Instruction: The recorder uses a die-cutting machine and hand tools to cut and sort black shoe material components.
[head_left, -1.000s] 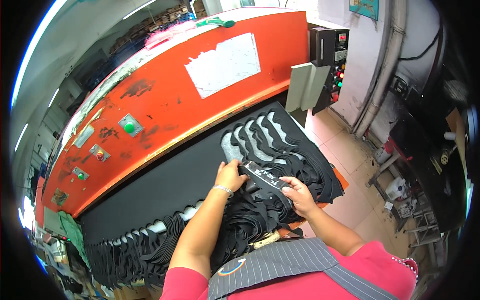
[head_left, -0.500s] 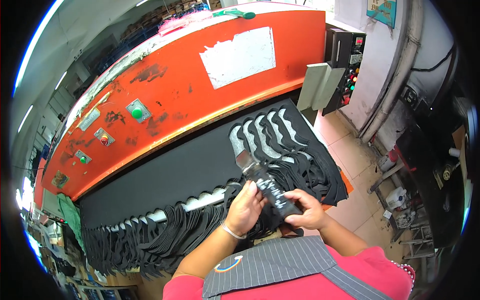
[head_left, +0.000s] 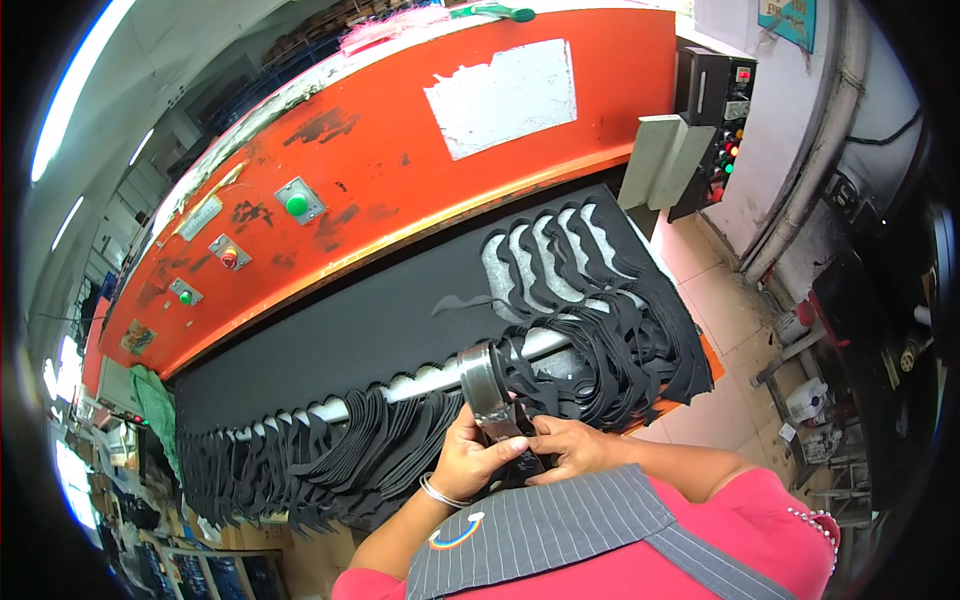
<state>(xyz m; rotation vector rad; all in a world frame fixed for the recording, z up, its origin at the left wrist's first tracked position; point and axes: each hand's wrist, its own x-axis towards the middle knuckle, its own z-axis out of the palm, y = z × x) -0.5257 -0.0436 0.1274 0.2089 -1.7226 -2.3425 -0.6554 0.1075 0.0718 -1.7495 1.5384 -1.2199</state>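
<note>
Close in front of my body I hold a cutting die (head_left: 484, 378), a dark, shiny metal band with a curved upper end. My left hand (head_left: 468, 462) is closed round its lower part, the thumb across it. My right hand (head_left: 572, 447) grips the die's lower end, fingertips close to the left thumb. What lies inside the band is hard to make out. Behind my hands lies a black sheet material (head_left: 330, 345) with wavy cut-outs. Cut black strips (head_left: 590, 355) hang in loose bunches beside my right hand, and more strips (head_left: 345, 450) droop along the front edge to my left.
An orange press (head_left: 380, 170) with green and red buttons spans the far side. At its right end stands a dark control box (head_left: 715, 120) beside a grey metal plate (head_left: 655, 165). A thin loose strip (head_left: 465, 303) rests on the sheet. A cluttered dark bench (head_left: 880, 330) stands right.
The die has been tilted up and drawn nearer my body, its curved metal end now showing. My hands have come closer together. A loose strip now shows on the sheet.
</note>
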